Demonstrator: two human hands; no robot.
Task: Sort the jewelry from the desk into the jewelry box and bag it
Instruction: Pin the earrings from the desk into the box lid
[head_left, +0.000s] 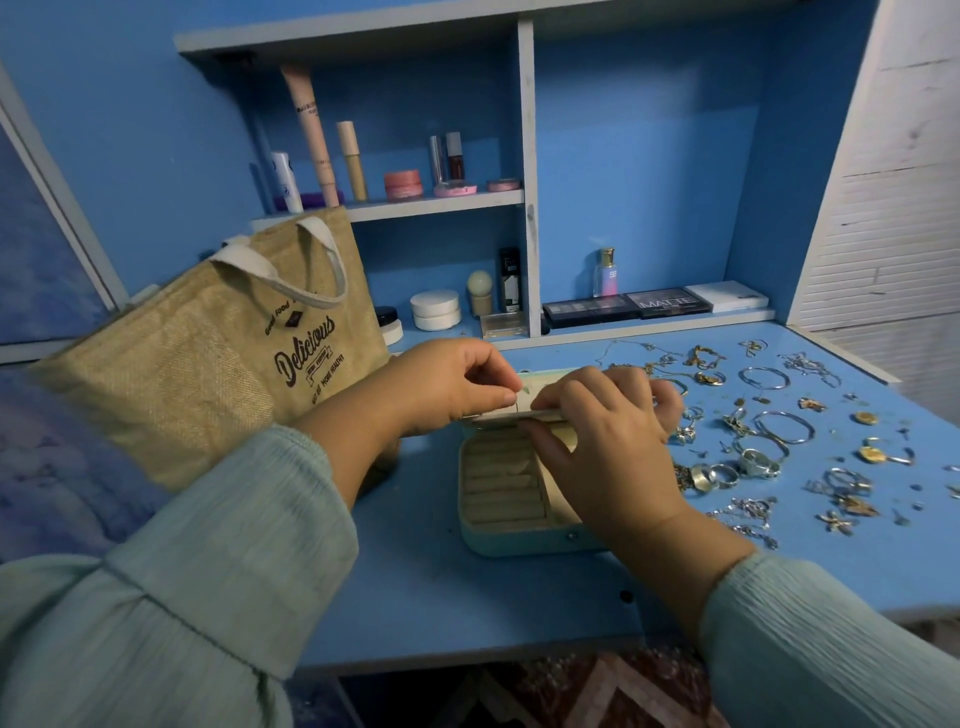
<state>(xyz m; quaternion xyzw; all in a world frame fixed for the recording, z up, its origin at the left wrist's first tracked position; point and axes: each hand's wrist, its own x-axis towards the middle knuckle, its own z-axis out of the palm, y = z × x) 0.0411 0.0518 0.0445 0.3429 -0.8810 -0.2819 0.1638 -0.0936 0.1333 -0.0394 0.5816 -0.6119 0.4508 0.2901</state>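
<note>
Both hands are on the lid of the jewelry box (511, 499) right now: the left hand (452, 387) has a pinch grip on the lid's (524, 410) front edge, and the right hand (605, 441) has its fingers curled over the top with the thumb underneath, so both grips are closed on the lid. The box base sits just below them on the tabletop (467, 597), trays bare. The jewelry (769, 441) is spread out right of the right grip, some pieces nearly touching it. My worry is that the wrist sweeps rings off the edge, or the light box skids if the lid gets yanked. The bag (208, 364) leaning left of the left grip could tip too.
</note>
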